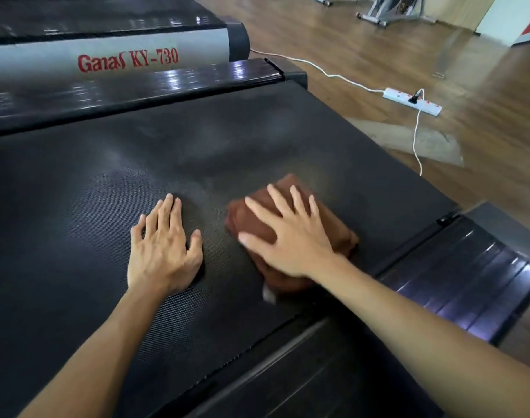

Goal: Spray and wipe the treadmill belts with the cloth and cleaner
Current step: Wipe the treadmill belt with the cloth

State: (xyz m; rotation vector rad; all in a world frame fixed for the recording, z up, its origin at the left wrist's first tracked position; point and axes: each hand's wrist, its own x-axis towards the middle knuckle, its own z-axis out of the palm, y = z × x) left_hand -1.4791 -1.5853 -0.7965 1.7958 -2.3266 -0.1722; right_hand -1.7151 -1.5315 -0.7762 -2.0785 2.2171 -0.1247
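Cleaner out of frame; cloth (290,236) half hidden under the right hand (287,236), which presses it flat on the belt (197,152) with fingers spread. Left hand (164,245) rests flat beside it, holding nothing.

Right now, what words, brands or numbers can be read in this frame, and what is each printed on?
"Ganas KY-730": red lettering on the grey side rail of the far treadmill; the last letter of the first word is stylised, so that reading is uncertain.
Power strip on the floor: red marks, too small to read.
Nothing readable on the belt, the cloth, or the white-and-red panel at the top right.
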